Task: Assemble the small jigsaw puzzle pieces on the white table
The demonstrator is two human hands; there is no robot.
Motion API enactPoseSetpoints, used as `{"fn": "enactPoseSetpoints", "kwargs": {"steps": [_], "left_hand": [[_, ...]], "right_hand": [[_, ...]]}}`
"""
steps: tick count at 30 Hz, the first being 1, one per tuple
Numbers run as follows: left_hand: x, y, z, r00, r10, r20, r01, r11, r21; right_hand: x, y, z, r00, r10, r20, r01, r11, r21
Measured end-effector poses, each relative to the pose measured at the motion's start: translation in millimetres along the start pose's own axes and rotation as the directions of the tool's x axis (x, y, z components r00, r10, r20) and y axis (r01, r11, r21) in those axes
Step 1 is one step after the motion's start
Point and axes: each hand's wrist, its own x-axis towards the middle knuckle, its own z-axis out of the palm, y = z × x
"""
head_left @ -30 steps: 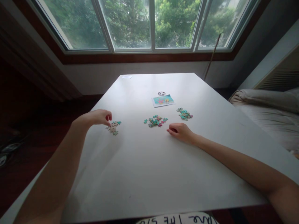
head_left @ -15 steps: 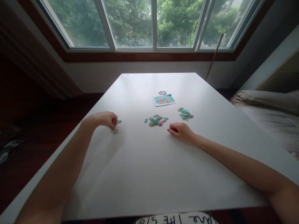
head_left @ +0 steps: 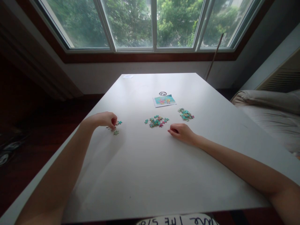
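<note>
My left hand (head_left: 109, 119) reaches over the left side of the white table (head_left: 140, 175), its fingers pinched together and pointing down. Around its fingertips lie several jigsaw pieces; a greenish piece (head_left: 116, 132) sits just below them and a teal one (head_left: 119, 122) to their right. Whatever is between those fingertips is too small to make out. My right hand (head_left: 181, 132) rests on the table, loosely curled, with nothing visible in it. Just beyond its fingers is a loose heap of jigsaw pieces (head_left: 156, 121), teal with some pink. A second heap (head_left: 187, 115) lies farther right.
A picture card (head_left: 164, 100) with pink and yellow figures lies beyond the heaps. Behind it is a dark round outline (head_left: 162, 93) on the tabletop. Pale paper (head_left: 127, 76) lies at the far left corner. A cushioned seat (head_left: 269, 115) stands right of the table.
My left fingers have shifted very slightly left, showing a little more of the pieces beside them. My right hand and both heaps stay where they were.
</note>
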Motion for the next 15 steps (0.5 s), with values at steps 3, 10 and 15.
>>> {"fn": "enactPoseSetpoints", "kwargs": {"steps": [3, 10, 15], "left_hand": [[-0.6, 0.2, -1.8, 1.0, 0.014, -0.023, -0.014, 1.0, 0.0], [-5.9, 6.1, -6.9, 0.993, 0.064, -0.096, -0.062, 0.998, 0.021], [-19.6, 46.0, -4.2, 0.86, 0.339, -0.382, -0.304, 0.941, 0.15]], "right_hand": [[-0.5, 1.8, 0.0, 1.0, 0.001, 0.003, -0.001, 1.0, -0.002], [-0.2, 0.9, 0.3, 1.0, 0.007, 0.011, -0.007, 1.0, -0.011], [0.1, -2.8, -1.1, 1.0, 0.006, 0.013, -0.006, 1.0, -0.007]]}}
